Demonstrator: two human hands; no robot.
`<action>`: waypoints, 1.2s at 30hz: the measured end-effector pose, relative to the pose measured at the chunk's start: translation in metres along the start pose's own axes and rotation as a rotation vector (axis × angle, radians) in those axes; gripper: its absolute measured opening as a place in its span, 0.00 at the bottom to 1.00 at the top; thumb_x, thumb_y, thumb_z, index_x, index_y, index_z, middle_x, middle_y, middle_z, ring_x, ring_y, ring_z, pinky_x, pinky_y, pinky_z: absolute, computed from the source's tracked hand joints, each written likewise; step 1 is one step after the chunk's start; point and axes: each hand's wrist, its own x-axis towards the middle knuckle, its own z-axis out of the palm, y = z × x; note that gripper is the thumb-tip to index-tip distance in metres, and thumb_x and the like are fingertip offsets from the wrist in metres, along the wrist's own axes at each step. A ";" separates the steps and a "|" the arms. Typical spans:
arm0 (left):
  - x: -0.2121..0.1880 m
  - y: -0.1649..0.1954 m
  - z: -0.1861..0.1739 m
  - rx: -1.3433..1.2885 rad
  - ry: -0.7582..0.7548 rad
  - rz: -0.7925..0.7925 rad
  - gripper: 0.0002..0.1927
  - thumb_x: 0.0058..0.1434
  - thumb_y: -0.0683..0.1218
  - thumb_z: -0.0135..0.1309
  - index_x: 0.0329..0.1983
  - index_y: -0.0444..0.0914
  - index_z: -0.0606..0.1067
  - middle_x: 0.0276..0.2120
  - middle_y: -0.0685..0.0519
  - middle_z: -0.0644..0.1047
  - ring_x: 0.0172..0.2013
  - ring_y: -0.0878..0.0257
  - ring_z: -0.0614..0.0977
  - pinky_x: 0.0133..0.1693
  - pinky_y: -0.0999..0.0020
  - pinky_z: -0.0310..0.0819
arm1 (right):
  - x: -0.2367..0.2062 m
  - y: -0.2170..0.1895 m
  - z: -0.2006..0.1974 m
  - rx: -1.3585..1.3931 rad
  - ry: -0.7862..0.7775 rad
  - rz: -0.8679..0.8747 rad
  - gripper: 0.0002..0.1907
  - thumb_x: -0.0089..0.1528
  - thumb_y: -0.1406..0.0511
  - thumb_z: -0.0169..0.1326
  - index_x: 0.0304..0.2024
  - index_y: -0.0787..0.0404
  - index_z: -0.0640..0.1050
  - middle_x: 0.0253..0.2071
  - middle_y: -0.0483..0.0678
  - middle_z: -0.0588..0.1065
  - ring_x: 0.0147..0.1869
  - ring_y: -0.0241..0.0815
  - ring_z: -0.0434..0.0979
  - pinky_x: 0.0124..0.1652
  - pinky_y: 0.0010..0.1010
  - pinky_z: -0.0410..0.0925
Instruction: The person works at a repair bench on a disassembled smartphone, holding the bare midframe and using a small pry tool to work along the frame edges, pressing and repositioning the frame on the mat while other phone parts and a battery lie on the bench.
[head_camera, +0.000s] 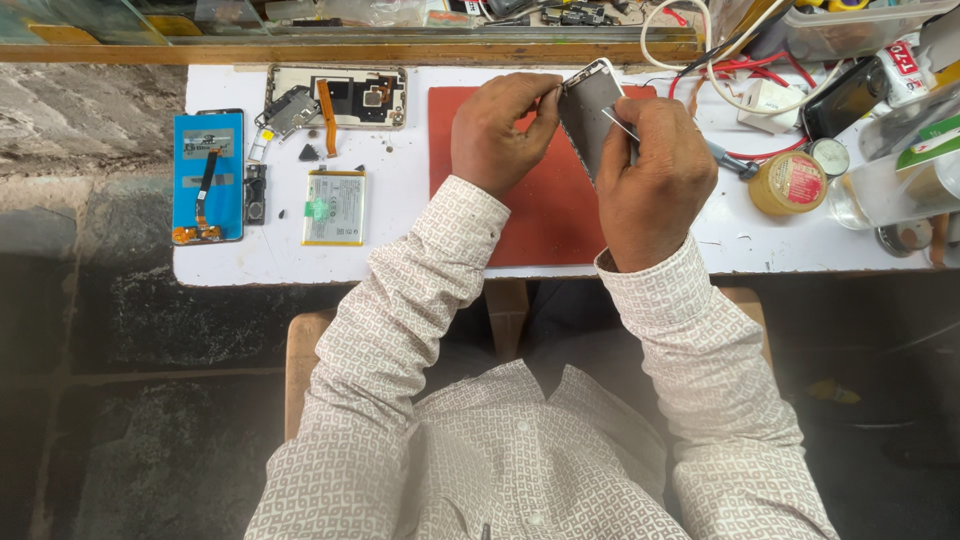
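Above the red mat, upper centre of the frame, the left hand grips a phone frame while the right hand pinches a thin metal tool against it; a slip could scratch it or nick a finger.

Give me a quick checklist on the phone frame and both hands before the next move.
1. Left hand grips the phone frame at its upper edge: ok.
2. Right hand supports the frame's other side: ok.
3. Thin metal tool lies against the frame: ok; its tip contact: cannot tell.
4. Frame is held above the red mat: ok.
5. Battery and blue screen panel lie apart from the hands: ok.
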 end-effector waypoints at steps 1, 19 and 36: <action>0.000 0.000 0.000 0.020 -0.009 0.000 0.05 0.62 0.40 0.61 0.41 0.41 0.80 0.35 0.56 0.82 0.35 0.62 0.84 0.38 0.67 0.80 | 0.000 0.000 -0.001 -0.004 -0.010 0.001 0.08 0.64 0.77 0.60 0.43 0.65 0.76 0.40 0.53 0.78 0.42 0.54 0.80 0.41 0.41 0.71; -0.004 -0.004 0.014 0.422 0.035 0.170 0.12 0.61 0.41 0.59 0.29 0.41 0.67 0.26 0.55 0.71 0.29 0.59 0.74 0.29 0.63 0.72 | 0.001 -0.007 0.009 0.021 -0.057 0.006 0.06 0.63 0.76 0.59 0.41 0.65 0.77 0.37 0.53 0.76 0.40 0.53 0.79 0.40 0.41 0.70; -0.004 -0.011 0.017 0.435 0.116 0.176 0.09 0.60 0.39 0.57 0.32 0.39 0.67 0.27 0.53 0.71 0.30 0.56 0.74 0.31 0.61 0.73 | 0.005 -0.010 0.015 0.084 0.010 0.042 0.07 0.64 0.77 0.59 0.42 0.66 0.76 0.39 0.53 0.78 0.41 0.53 0.81 0.40 0.39 0.72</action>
